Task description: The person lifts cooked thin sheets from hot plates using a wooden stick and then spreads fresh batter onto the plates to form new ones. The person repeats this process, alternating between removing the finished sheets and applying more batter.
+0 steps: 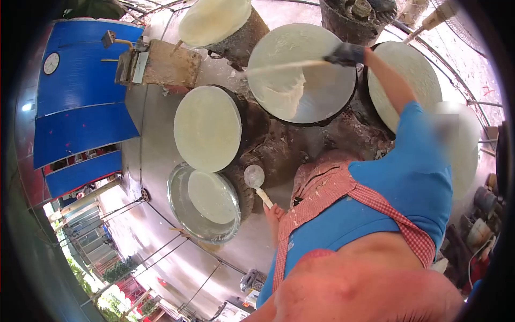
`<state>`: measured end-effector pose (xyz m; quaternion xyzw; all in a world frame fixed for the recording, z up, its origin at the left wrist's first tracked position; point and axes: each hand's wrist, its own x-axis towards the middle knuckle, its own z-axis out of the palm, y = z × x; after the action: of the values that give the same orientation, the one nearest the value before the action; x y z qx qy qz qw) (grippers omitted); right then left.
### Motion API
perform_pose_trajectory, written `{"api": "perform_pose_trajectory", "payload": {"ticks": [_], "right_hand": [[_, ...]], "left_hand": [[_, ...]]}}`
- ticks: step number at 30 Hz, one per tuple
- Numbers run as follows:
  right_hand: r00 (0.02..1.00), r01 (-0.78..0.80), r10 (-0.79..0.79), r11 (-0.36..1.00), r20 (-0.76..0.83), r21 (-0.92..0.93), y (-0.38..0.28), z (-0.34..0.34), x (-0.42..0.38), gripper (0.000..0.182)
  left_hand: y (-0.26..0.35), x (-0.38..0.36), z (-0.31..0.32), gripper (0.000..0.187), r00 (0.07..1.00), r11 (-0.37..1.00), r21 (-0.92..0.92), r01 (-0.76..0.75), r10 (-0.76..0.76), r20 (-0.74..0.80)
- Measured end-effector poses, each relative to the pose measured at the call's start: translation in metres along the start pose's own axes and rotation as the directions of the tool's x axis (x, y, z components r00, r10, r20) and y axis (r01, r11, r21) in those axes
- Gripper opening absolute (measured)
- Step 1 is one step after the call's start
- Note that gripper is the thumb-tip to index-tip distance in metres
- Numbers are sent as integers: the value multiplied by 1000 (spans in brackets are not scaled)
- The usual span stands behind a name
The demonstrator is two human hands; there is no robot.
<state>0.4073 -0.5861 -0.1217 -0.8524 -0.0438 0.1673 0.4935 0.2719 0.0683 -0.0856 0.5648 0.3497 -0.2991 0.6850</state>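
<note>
My left hand [276, 212] is closed round the pale handle of a ladle [254, 176], whose round bowl points away from me. My right hand [346, 55], in a dark glove, is closed on one end of a long pale stick [289, 66], blurred by motion. The stick lies across a large round griddle surface [327, 88], partly coated with white batter that gathers in a thick ridge [292, 99]. Left of the ladle, a metal basin [174, 206] holds pale liquid [212, 197].
Round pale surfaces stand at the left [207, 129], the right [405, 80] and the top [214, 21]. A wooden block [170, 63] is at upper left, near a blue panel [80, 70]. A dark drum [357, 21] stands at the top.
</note>
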Motion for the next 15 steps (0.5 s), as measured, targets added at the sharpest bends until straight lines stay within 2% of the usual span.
{"api": "perform_pose_trajectory", "payload": {"ticks": [1, 3, 4, 5, 6, 7, 8, 9, 10, 11, 13, 14, 15], "right_hand": [[994, 104, -105, 994, -40, -10, -17, 4, 23, 17], [924, 378, -383, 911, 0, -167, -35, 5, 26, 17], [884, 466, -452, 873, 120, -146, -11, 14, 27, 15], [904, 416, -371, 879, 212, -232, -8, 17, 2, 12], [957, 231, -140, 898, 255, -375, -3, 18, -35, 14], [960, 8, 139, 856, 243, -518, -1, 22, -76, 18], [911, -221, 380, 778, 160, -588, 7, 26, -125, 24], [734, -669, 676, 736, 67, -107, -84, 38, -176, 21], [663, -748, 747, 662, -38, -33, -83, 59, -226, 20], [621, -777, 772, 629, -135, 28, -79, 84, -272, 19], [570, -694, 759, 649, -314, 310, -93, 158, -328, 19], [562, -538, 725, 686, -398, 491, -97, 198, -332, 19], [557, -307, 677, 706, -481, 638, -97, 249, -314, 20]], "left_hand": [[1, -2, 2, 65, 999, 1000, 12, -23, 24, -45], [-1, 2, -4, 66, 1000, 1000, 10, -23, 23, 3], [1, 2, -18, 66, 999, 1000, 13, -24, 23, 33], [1, 8, -40, 66, 999, 1000, 21, -15, 14, 42], [-5, 22, -58, 66, 993, 988, 130, -85, 73, 98], [-15, 37, -74, 66, 979, 962, 223, -160, 125, 164], [-9, 32, -72, 66, 977, 967, 205, -149, 112, 179], [10, 16, -60, 65, 983, 995, 98, -17, -2, 182], [23, 10, -52, 64, 973, 993, -4, 119, -116, 200], [27, 13, -56, 64, 968, 991, -2, 133, -129, 215], [38, 24, -71, 63, 953, 979, 72, 192, -204, 223], [38, 42, -81, 61, 944, 979, 137, 148, -182, 276], [35, 53, -99, 59, 933, 973, 202, 115, -176, 315]]}}
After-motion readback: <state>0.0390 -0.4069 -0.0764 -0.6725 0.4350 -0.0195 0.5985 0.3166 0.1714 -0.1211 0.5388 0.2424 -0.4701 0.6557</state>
